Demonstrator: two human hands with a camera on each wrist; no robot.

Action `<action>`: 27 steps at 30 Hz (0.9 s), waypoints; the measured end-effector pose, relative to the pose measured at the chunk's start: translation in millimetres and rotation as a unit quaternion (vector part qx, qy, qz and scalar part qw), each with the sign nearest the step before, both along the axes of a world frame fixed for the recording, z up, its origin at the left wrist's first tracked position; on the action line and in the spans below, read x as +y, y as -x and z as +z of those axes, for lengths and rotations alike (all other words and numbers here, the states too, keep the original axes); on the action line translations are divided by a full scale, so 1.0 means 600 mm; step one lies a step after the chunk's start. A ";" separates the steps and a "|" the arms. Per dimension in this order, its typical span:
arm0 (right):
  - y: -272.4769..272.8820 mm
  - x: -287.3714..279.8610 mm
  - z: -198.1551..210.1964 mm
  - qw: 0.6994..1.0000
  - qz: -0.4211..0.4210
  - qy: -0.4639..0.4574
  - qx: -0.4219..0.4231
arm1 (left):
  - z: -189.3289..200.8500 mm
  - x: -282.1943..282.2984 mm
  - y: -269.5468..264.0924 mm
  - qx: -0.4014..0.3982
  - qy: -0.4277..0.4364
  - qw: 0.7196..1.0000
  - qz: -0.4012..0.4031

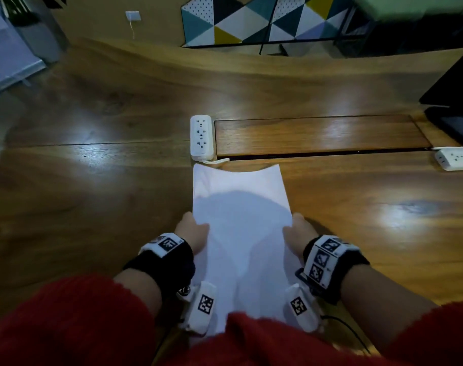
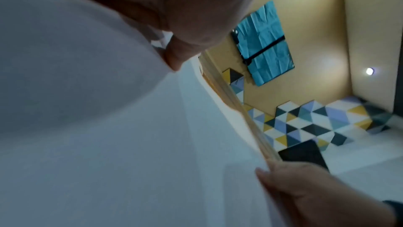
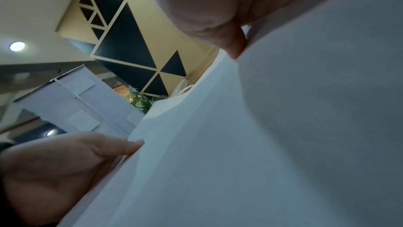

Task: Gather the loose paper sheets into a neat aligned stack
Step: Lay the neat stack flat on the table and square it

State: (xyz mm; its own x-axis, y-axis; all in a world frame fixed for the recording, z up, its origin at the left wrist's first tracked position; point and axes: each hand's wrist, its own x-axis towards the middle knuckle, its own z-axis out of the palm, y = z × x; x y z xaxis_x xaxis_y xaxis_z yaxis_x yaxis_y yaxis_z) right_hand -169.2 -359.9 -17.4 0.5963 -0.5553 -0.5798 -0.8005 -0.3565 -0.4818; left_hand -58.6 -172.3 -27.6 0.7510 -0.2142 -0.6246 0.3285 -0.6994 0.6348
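Note:
A bundle of white paper sheets (image 1: 241, 228) is held up off the wooden table (image 1: 93, 180), its far edge curling. My left hand (image 1: 192, 232) grips its left long edge, thumb on top. My right hand (image 1: 297, 235) grips the right long edge the same way. In the left wrist view the paper sheets (image 2: 109, 127) fill the frame, the left thumb pressing on them and the right hand (image 2: 305, 192) holding the far edge. In the right wrist view the sheets (image 3: 283, 136) lie under the right thumb, and the left hand (image 3: 65, 161) holds the opposite edge.
A white power strip (image 1: 201, 137) lies just beyond the paper, beside a wooden hatch lid (image 1: 320, 134) set in the table. A second power strip (image 1: 456, 158) and a dark monitor base (image 1: 454, 120) sit at the right. A patterned panel (image 1: 251, 19) stands behind.

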 end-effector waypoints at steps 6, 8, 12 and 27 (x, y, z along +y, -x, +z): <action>-0.022 -0.013 -0.013 0.997 0.029 0.064 0.042 | 0.007 -0.028 -0.012 -0.012 -0.074 0.997 -0.012; -0.024 -0.016 -0.014 0.996 0.026 0.068 0.048 | 0.008 -0.032 -0.010 -0.025 -0.105 0.994 -0.018; -0.025 -0.021 -0.019 0.995 0.027 0.086 0.036 | 0.010 -0.034 -0.009 -0.023 -0.145 0.989 -0.024; 0.004 -0.023 0.021 0.990 0.093 0.089 0.051 | 0.032 0.016 0.010 0.017 -0.089 0.993 -0.078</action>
